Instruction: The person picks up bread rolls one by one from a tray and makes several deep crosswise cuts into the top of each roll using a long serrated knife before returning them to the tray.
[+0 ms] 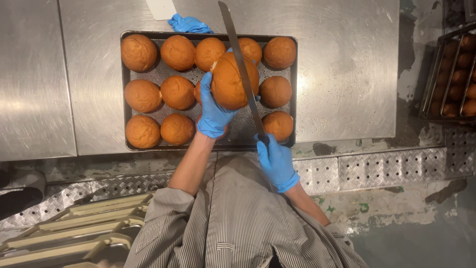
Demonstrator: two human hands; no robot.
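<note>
My left hand (214, 111), in a blue glove, holds a round golden-brown bun (229, 82) lifted above a dark perforated baking tray (238, 130). My right hand (275, 161), also gloved in blue, grips the handle of a long serrated bread knife (241, 67). The blade lies across the right side of the held bun and points away from me. Several more buns (177, 92) sit in rows on the tray.
The tray rests on a stainless steel table (347, 74). A crumpled blue glove (188, 23) and a white scraper (160, 8) lie beyond the tray. A rack with more buns (453, 74) stands at right. Stacked trays (84, 233) are at lower left.
</note>
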